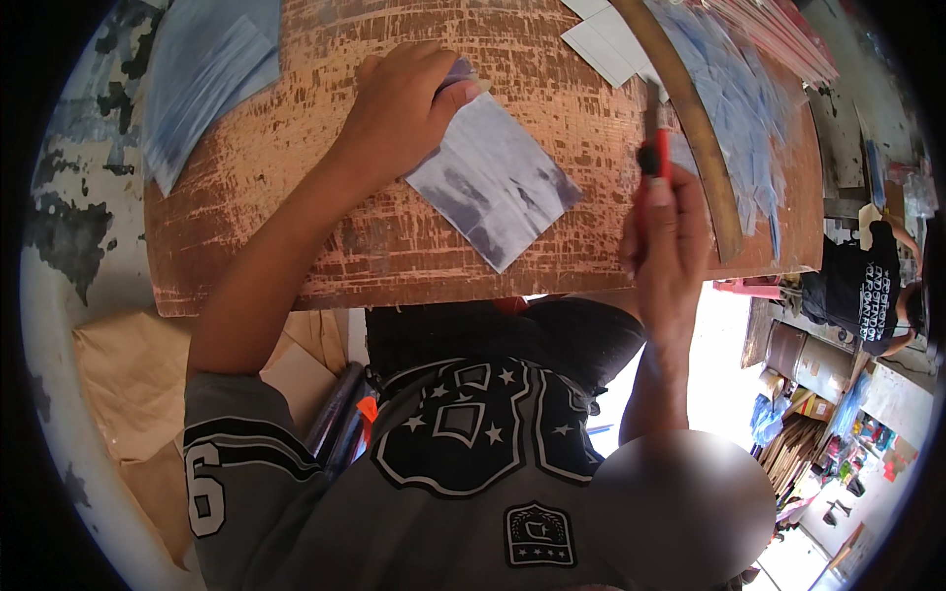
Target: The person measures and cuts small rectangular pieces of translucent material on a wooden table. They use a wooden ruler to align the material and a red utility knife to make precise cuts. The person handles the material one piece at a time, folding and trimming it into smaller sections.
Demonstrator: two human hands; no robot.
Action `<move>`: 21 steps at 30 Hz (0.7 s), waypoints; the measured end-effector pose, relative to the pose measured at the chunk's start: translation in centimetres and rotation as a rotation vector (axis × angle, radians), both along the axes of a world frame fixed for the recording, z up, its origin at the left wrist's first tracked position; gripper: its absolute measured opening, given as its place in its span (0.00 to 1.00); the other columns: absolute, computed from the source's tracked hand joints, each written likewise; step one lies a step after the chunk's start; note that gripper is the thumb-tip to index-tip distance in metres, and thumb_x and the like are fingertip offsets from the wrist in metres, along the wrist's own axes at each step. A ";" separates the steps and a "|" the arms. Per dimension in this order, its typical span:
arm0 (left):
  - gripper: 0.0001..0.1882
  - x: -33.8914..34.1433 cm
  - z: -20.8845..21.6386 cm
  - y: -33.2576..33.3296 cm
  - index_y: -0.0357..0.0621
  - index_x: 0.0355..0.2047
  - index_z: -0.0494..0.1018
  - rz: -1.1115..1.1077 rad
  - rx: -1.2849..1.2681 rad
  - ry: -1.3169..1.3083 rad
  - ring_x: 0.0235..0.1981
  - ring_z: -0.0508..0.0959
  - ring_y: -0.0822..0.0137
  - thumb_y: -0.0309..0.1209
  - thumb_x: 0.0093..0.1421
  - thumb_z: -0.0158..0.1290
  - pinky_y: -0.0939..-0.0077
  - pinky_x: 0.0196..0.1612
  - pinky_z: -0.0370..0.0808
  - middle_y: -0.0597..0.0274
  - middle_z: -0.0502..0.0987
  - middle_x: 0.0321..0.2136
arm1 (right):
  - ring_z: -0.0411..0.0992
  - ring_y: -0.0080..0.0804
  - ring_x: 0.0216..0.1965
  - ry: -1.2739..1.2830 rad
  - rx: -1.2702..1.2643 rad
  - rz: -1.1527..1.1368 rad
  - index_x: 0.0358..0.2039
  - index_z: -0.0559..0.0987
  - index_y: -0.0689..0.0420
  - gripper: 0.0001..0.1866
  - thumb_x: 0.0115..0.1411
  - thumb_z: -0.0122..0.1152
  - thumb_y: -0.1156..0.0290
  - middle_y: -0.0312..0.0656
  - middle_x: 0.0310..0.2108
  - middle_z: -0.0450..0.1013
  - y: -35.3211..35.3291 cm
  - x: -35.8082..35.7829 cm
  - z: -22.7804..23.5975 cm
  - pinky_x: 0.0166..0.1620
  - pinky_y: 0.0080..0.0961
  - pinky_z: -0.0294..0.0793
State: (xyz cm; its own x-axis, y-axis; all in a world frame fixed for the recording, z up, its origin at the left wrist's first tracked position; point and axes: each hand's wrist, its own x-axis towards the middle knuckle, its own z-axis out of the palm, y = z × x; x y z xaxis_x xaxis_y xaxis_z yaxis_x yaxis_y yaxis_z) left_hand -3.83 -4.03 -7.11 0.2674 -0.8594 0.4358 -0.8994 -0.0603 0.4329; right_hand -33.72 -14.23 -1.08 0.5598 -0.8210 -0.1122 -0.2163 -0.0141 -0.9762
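My left hand (409,103) grips the top corner of a stack of clear plastic sheets (498,182) on the scratched worktable (325,261), its fingers curled over and its thumb along the edge. The sheets look grey and glossy and lie at a slant. To their right my right hand (670,222) is closed round a red utility knife (660,148), slightly blurred. Its blade points away from me, near a long brown straightedge (695,128) that looks bent in this view. Blade and straightedge seem close, but whether they touch I cannot tell.
Blue-tinted plastic sheets (212,84) are piled at the table's far left, with more plastic pieces (734,98) heaped right of the straightedge. White cards (606,44) lie at the far edge. Brown paper (133,384) sits below left. Another person (857,286) is off to the right.
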 end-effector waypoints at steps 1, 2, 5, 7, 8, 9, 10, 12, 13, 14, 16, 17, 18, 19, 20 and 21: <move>0.17 0.0 0.2 0.1 0.40 0.39 0.75 -0.002 0.016 0.002 0.44 0.76 0.50 0.42 0.76 0.57 0.48 0.55 0.65 0.54 0.75 0.36 | 0.70 0.20 0.29 0.053 -0.046 0.046 0.63 0.75 0.59 0.19 0.82 0.57 0.61 0.37 0.35 0.74 1.0 0.3 0.0 0.33 0.22 0.68; 0.17 0.0 0.2 0.1 0.40 0.39 0.75 0.003 0.026 0.001 0.44 0.76 0.50 0.43 0.76 0.57 0.48 0.55 0.65 0.54 0.75 0.36 | 0.71 0.22 0.30 0.107 -0.094 0.091 0.63 0.76 0.60 0.17 0.81 0.58 0.64 0.39 0.36 0.75 1.7 0.6 0.1 0.35 0.23 0.70; 0.17 0.1 0.3 0.0 0.40 0.39 0.75 0.009 0.050 0.012 0.44 0.77 0.50 0.43 0.76 0.57 0.48 0.55 0.65 0.55 0.75 0.36 | 0.81 0.45 0.35 0.179 -0.459 0.170 0.60 0.77 0.63 0.14 0.78 0.59 0.71 0.47 0.38 0.80 2.3 1.7 -0.7 0.41 0.36 0.79; 0.17 0.3 0.2 0.1 0.41 0.39 0.75 0.005 0.062 0.038 0.45 0.77 0.50 0.44 0.75 0.57 0.49 0.55 0.65 0.55 0.76 0.36 | 0.77 0.29 0.32 0.145 -0.521 0.198 0.62 0.76 0.63 0.16 0.80 0.57 0.70 0.43 0.42 0.84 2.2 1.7 -1.5 0.38 0.28 0.75; 0.17 0.3 0.1 0.0 0.41 0.39 0.75 0.002 0.041 0.034 0.45 0.77 0.50 0.44 0.75 0.57 0.49 0.55 0.65 0.55 0.76 0.36 | 0.75 0.22 0.31 0.127 -0.551 0.215 0.64 0.76 0.63 0.17 0.81 0.57 0.69 0.41 0.44 0.86 2.1 1.8 -1.6 0.37 0.24 0.74; 0.18 0.3 0.0 -0.1 0.40 0.40 0.76 -0.001 0.019 0.030 0.45 0.77 0.50 0.44 0.75 0.57 0.49 0.55 0.65 0.55 0.76 0.36 | 0.79 0.31 0.34 0.140 -0.521 0.205 0.63 0.76 0.62 0.16 0.80 0.56 0.70 0.44 0.43 0.87 2.3 1.8 -1.2 0.38 0.29 0.77; 0.18 0.2 -0.2 -0.2 0.40 0.40 0.76 -0.005 -0.002 0.028 0.45 0.77 0.50 0.45 0.75 0.57 0.49 0.55 0.65 0.56 0.76 0.37 | 0.83 0.41 0.37 0.156 -0.490 0.196 0.61 0.75 0.62 0.15 0.80 0.56 0.71 0.48 0.43 0.87 2.6 1.8 -0.5 0.40 0.35 0.79; 0.18 0.3 -0.1 0.0 0.40 0.42 0.77 0.005 0.033 0.021 0.46 0.78 0.50 0.45 0.75 0.57 0.49 0.55 0.66 0.56 0.77 0.37 | 0.88 0.51 0.40 0.187 -0.450 0.200 0.60 0.75 0.62 0.14 0.79 0.56 0.72 0.52 0.43 0.87 2.8 1.8 -0.1 0.42 0.40 0.83; 0.18 0.4 0.0 -0.1 0.40 0.43 0.77 0.005 0.049 0.017 0.46 0.78 0.50 0.45 0.75 0.57 0.49 0.55 0.66 0.56 0.77 0.37 | 0.88 0.51 0.41 0.202 -0.443 0.208 0.60 0.75 0.62 0.14 0.79 0.56 0.72 0.52 0.44 0.88 2.7 1.7 0.0 0.43 0.40 0.83; 0.19 0.3 0.2 -0.1 0.39 0.43 0.78 0.012 0.079 0.019 0.46 0.78 0.50 0.45 0.75 0.57 0.49 0.56 0.66 0.55 0.78 0.37 | 0.88 0.51 0.41 0.213 -0.441 0.208 0.60 0.75 0.62 0.13 0.79 0.55 0.72 0.52 0.44 0.88 2.7 1.6 0.0 0.43 0.40 0.83; 0.20 0.2 0.7 0.1 0.39 0.44 0.78 0.029 0.141 0.021 0.48 0.78 0.50 0.46 0.76 0.57 0.48 0.57 0.66 0.54 0.79 0.39 | 0.88 0.52 0.41 0.234 -0.441 0.203 0.59 0.75 0.62 0.13 0.79 0.55 0.72 0.51 0.44 0.88 3.0 1.4 0.1 0.43 0.39 0.84; 0.20 0.4 0.4 0.1 0.39 0.45 0.78 0.024 0.096 0.020 0.48 0.79 0.50 0.47 0.76 0.57 0.48 0.58 0.67 0.53 0.80 0.40 | 0.88 0.52 0.41 0.240 -0.444 0.198 0.58 0.75 0.62 0.12 0.79 0.55 0.72 0.51 0.44 0.88 3.2 1.4 0.1 0.43 0.40 0.84; 0.21 0.6 -0.3 0.0 0.39 0.45 0.78 0.019 0.051 0.020 0.48 0.79 0.49 0.47 0.76 0.57 0.48 0.58 0.67 0.53 0.80 0.41 | 0.88 0.52 0.40 0.229 -0.459 0.191 0.58 0.75 0.62 0.12 0.79 0.55 0.72 0.51 0.44 0.88 3.4 1.5 0.0 0.42 0.40 0.84; 0.21 0.6 -0.4 -0.1 0.39 0.45 0.78 0.012 0.007 0.020 0.49 0.79 0.49 0.48 0.76 0.57 0.48 0.59 0.68 0.52 0.81 0.41 | 0.88 0.52 0.40 0.219 -0.471 0.183 0.58 0.75 0.62 0.12 0.79 0.55 0.71 0.52 0.44 0.88 3.5 1.4 -0.2 0.42 0.40 0.84; 0.21 0.7 -0.4 -0.1 0.37 0.45 0.79 -0.008 -0.009 0.058 0.44 0.78 0.52 0.47 0.75 0.58 0.52 0.53 0.69 0.53 0.79 0.38 | 0.88 0.52 0.39 0.209 -0.483 0.175 0.59 0.75 0.62 0.12 0.79 0.56 0.71 0.52 0.44 0.88 3.6 1.3 -0.5 0.41 0.40 0.84; 0.21 0.8 -0.2 0.0 0.36 0.45 0.79 -0.027 -0.026 0.097 0.39 0.77 0.55 0.47 0.75 0.59 0.55 0.46 0.71 0.54 0.77 0.34 | 0.88 0.52 0.39 0.183 -0.497 0.172 0.58 0.75 0.62 0.12 0.79 0.56 0.72 0.52 0.44 0.88 3.6 1.3 -1.0 0.40 0.40 0.84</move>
State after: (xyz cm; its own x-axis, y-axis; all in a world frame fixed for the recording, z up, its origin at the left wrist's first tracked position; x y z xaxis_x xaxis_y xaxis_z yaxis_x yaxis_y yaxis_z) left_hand -3.07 -4.04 -7.31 0.2862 -0.8559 0.4308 -0.8542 -0.0242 0.5194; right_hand -32.40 -10.60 -2.03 0.6984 -0.6982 0.1570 -0.3353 -0.5131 -0.7901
